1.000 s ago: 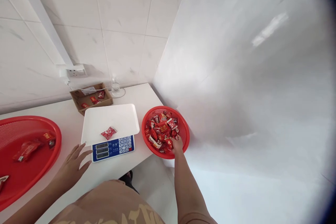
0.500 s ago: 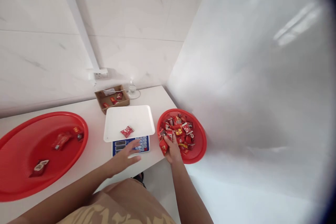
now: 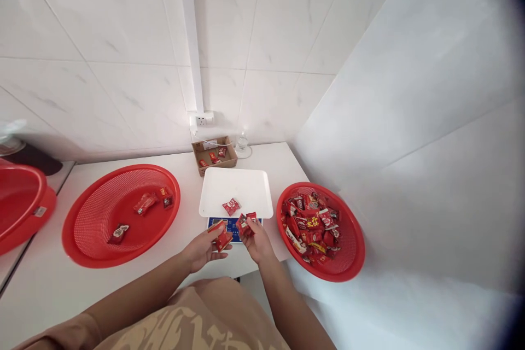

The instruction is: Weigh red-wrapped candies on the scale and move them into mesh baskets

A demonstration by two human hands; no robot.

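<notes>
My left hand (image 3: 202, 249) holds a red candy packet (image 3: 221, 237) in front of the scale's blue keypad. My right hand (image 3: 256, 241) grips other red candy packets (image 3: 246, 223) just right of it, over the scale's front edge. One red packet (image 3: 231, 206) lies on the white tray of the scale (image 3: 250, 186). To the right, a red basket (image 3: 353, 254) is heaped with several red packets. On the left, a larger red basket (image 3: 90, 219) holds three packets.
A small cardboard box (image 3: 213, 154) with a few packets and a clear glass (image 3: 243, 144) stand at the back by the wall socket. A red basin (image 3: 18, 202) sits at the far left. A white wall closes in on the right.
My right hand left the right basket with packets and came in front of the scale. My left hand rose from the table and now holds a packet. The view swung left.
</notes>
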